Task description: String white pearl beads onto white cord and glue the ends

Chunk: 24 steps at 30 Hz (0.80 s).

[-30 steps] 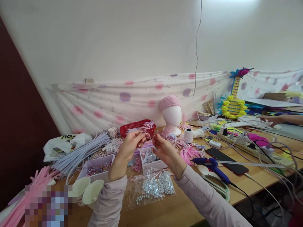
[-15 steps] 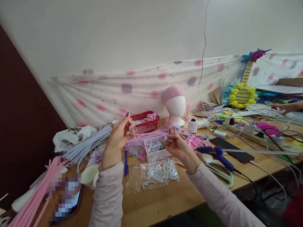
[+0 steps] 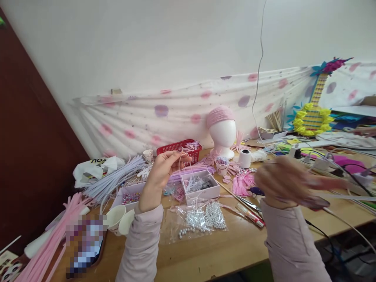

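Note:
My left hand (image 3: 158,174) is raised in front of the red basket, thumb and fingers pinched on a thin pale cord (image 3: 190,167) that loops and hangs from them. My right hand (image 3: 280,182) is smeared by motion above the right side of the table, so its fingers cannot be read. Partly behind it show the blue glue gun (image 3: 256,191) and a black phone (image 3: 319,203). Below and between the hands lie a white box (image 3: 202,192) of small parts and a clear bag of pearl beads (image 3: 202,219). A paper cup (image 3: 221,168) holds pale lilac bits.
A white foam head (image 3: 223,135) with a pink band stands behind the red basket (image 3: 173,149). Paper cups (image 3: 116,217), a phone (image 3: 88,246) and pink strips (image 3: 53,243) lie left. At right are power strips, cables, a yellow-flowered guitar shape (image 3: 313,119) and another person's hand (image 3: 366,131).
My right hand has swung right from beside the paper cup to over the glue gun and phone. My left hand has shifted slightly right, still pinching the cord. The view has turned a little left.

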Each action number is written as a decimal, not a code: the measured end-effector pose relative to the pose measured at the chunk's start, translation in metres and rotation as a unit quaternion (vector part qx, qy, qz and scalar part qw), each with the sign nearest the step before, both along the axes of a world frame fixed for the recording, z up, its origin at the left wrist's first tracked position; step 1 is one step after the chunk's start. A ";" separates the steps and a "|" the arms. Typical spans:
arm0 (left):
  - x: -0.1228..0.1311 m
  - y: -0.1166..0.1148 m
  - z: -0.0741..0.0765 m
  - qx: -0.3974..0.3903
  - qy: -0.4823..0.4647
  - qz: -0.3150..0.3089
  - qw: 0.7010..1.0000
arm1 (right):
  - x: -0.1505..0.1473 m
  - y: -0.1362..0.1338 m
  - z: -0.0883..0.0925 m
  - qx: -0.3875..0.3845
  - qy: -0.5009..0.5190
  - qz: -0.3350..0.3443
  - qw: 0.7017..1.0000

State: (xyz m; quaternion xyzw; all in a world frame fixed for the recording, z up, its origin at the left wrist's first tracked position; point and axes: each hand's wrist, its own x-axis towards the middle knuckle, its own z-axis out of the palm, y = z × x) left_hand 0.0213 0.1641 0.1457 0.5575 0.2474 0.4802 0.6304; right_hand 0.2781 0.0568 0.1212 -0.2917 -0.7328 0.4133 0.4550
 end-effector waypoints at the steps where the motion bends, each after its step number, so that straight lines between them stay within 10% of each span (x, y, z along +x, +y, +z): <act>1: 0.003 -0.001 -0.001 0.003 0.005 -0.002 1.000 | -0.009 0.003 0.000 0.003 0.015 -0.020 1.000; 9: 0.018 0.001 -0.010 0.076 0.027 0.044 0.996 | -0.090 0.071 -0.019 0.019 0.124 -0.159 0.979; 24: 0.026 0.011 -0.021 0.125 0.074 0.096 0.985 | -0.086 0.089 -0.052 0.019 0.214 -0.182 0.960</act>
